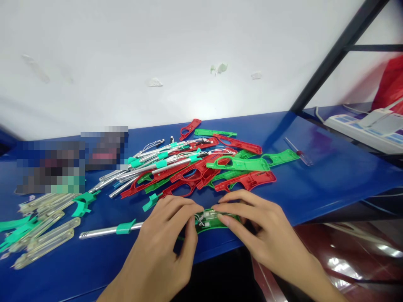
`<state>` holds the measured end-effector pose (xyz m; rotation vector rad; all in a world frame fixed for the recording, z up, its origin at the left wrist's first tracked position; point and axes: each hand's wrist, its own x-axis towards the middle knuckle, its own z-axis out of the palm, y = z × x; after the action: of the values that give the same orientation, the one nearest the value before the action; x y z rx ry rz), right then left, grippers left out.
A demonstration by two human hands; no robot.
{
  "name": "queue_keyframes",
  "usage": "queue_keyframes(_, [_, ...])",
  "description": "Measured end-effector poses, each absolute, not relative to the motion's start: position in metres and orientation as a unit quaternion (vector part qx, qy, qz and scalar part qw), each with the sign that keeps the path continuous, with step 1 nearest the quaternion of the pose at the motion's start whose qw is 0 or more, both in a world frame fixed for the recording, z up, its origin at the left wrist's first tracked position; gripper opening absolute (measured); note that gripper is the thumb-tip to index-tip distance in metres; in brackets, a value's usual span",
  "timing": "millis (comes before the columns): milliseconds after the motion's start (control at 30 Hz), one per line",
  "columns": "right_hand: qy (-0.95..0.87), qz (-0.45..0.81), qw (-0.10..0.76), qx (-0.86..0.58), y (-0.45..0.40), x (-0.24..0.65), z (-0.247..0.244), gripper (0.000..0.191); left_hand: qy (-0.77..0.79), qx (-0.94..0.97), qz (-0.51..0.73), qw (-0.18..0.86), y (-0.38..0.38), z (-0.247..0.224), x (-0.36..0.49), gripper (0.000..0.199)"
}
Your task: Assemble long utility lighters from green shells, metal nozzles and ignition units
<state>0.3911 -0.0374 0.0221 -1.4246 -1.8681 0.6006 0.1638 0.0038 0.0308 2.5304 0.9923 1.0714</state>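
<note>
A green plastic shell [217, 223] with white wires and a clear part [210, 214] inside lies at the table's front edge, between my hands. My left hand [170, 239] has its fingers closed around the shell's left end. My right hand [261, 226] pinches at the clear part and the shell's right side with thumb and fingers. A silver tube [97, 233] with a teal clip [126, 227] reaches out to the left from under my left hand. Where it meets the shell is hidden.
Beyond my hands lie red shells [248, 181], green shells [242, 163] and several silver tubes with wires. Clear strips [47, 247] and teal clips [83, 204] are at the left. A screwdriver [302, 157] lies at the right, near a power strip [362, 130].
</note>
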Motion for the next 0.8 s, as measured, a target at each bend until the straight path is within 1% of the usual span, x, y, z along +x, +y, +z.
queue_keyframes(133, [-0.722,0.233,0.348,-0.551,-0.0371,0.3908,0.0218,0.021,0.324,0.858,0.380,0.119,-0.0005,0.0371,0.1615,0.029])
queue_keyframes(367, [-0.721,0.240,0.352,-0.547,-0.0379,0.3912,0.0225,0.021,0.322,0.866,0.357,0.137,-0.0028,0.0399,0.1594,0.023])
queue_keyframes(533, [-0.722,0.243,0.354,-0.543,-0.0370,0.3909,0.0232,0.020,0.317,0.873,0.339,0.151,-0.0019,0.0393,0.1582,0.024])
queue_keyframes(667, [-0.727,0.235,0.360,-0.536,-0.0364,0.3912,0.0233,0.019,0.301,0.884,0.329,0.141,-0.0020,0.0380,0.1578,0.027])
queue_keyframes(800, [-0.731,0.227,0.360,-0.533,-0.0356,0.3916,0.0230,0.018,0.274,0.890,0.347,0.115,-0.0024,0.0366,0.1593,0.031])
